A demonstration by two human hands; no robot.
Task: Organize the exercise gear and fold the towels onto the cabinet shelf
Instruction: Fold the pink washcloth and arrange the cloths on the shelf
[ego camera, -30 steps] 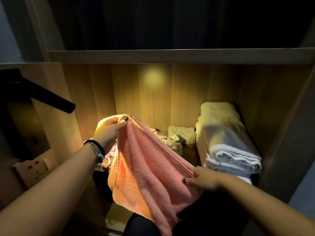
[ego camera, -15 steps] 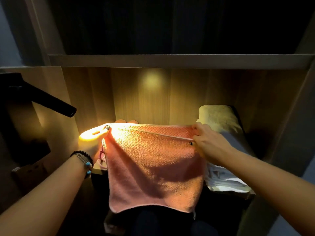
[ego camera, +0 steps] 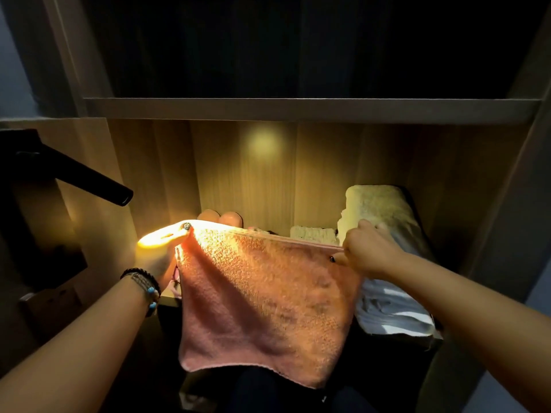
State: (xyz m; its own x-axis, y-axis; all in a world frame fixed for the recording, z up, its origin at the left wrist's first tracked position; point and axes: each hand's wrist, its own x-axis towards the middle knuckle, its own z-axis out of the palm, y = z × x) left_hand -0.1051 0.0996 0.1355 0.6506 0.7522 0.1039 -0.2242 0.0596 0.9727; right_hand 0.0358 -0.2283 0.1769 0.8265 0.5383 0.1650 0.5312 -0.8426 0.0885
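A person stands facing an open wooden cabinet (ego camera: 155, 174), seen from a camera on their head that looks down along both forearms. Between the two hands hangs a pink towel (ego camera: 262, 293), stretched flat by its top edge in front of the lower cabinet shelf (ego camera: 168, 301). The left hand (ego camera: 158, 248) pinches the towel's upper left corner, thumb on the near side and two fingertips showing above the cloth behind it; strong warm light washes out much of this hand. The right hand (ego camera: 366, 253) grips the upper right corner, fingers curled around the hem. The towel's lower edge hangs free below shelf level, over a dark area.

On the left wrist sits a beaded bracelet (ego camera: 143, 283) with dark beads and a few turquoise ones.

On the right side of the shelf, partly behind the right hand, lies a stack of folded towels (ego camera: 387, 311), cream on top and white layers below. Just left of the stack, toward the back of the shelf, rests a small cream folded cloth (ego camera: 313, 234), mostly hidden by the pink towel's top edge; it may be another towel, but too little shows to be sure.

Above, a pale upper shelf board (ego camera: 298, 110) spans the cabinet, with darkness over it. At far left a black bar (ego camera: 89, 180) juts diagonally toward the cabinet from a dark mount.
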